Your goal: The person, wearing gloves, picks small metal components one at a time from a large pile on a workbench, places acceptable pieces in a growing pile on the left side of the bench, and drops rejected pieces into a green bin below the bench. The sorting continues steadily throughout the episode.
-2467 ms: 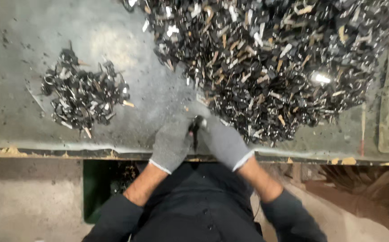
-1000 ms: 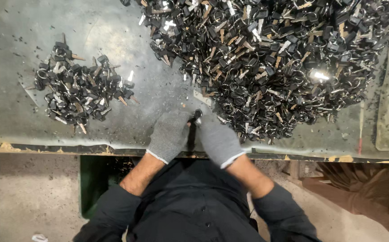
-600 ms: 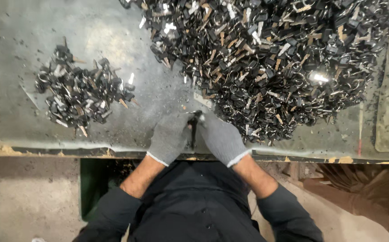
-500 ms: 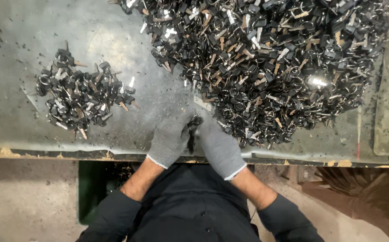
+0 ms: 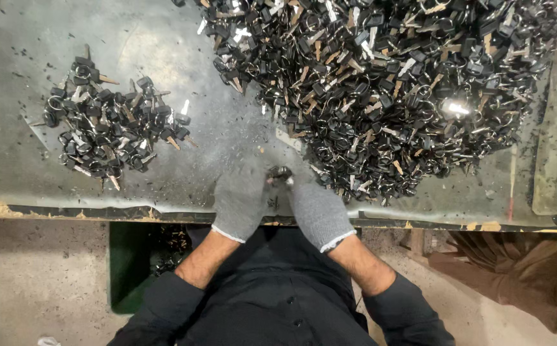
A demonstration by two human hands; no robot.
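Small dark key between gloved fingertips

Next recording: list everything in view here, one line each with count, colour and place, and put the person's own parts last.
large pile of keys: too many to count, black heads with silver and brass blades and rings, upper right of the table
small pile of keys: too many to count, same colours, left of the table
table: one, grey, scuffed and speckled, across the top
green bin: one, below the table edge, partly hidden
floor: grey concrete, bottom left
small dark piece: one, between both hands' fingertips
left hand: grey glove, at table edge
right hand: grey glove, beside it
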